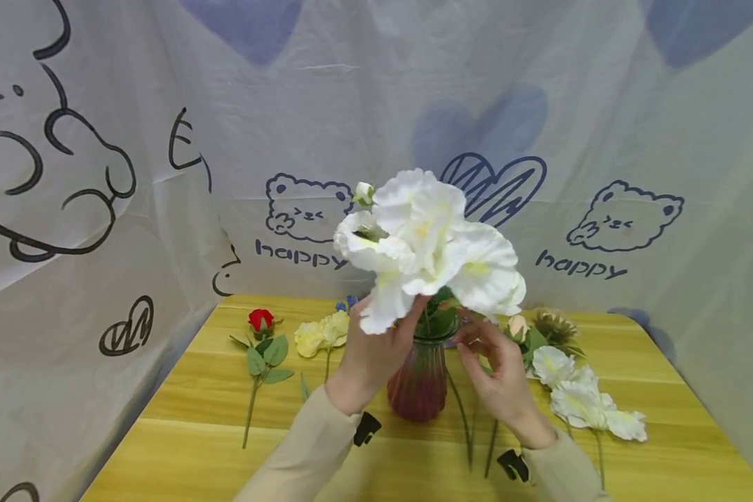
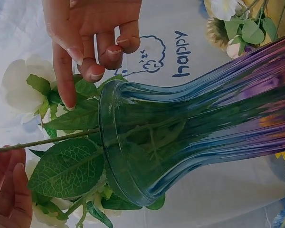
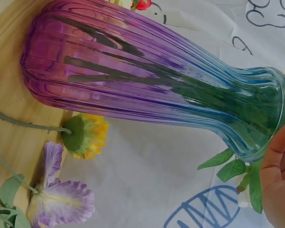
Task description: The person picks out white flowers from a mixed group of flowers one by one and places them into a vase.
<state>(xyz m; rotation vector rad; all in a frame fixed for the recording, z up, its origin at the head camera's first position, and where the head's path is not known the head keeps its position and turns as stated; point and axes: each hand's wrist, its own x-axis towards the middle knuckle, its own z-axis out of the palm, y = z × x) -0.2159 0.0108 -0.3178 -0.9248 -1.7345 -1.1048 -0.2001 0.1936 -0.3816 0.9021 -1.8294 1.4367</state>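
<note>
A white flower (image 1: 423,237) is seen above the mouth of the vase (image 1: 417,390), in front of the left hand (image 1: 371,355). By the grip of this hand, which is closed in a pinch, a thin stem (image 2: 47,141) is held; its other end is let into the vase (most of the fingers are covered by the petals in the head view). The right hand (image 1: 502,376) is placed just beside the rim, with the fingers loosely bent and parted from the thumb; nothing is held in its grip. The vase is stood upright on the tabletop (image 1: 182,418), and several stems are contained in it. To the left, a red rose (image 1: 261,321) and a yellow flower (image 1: 322,333) are laid; to the right, white blossoms (image 1: 583,397) are laid near a brown flower (image 1: 555,326).
</note>
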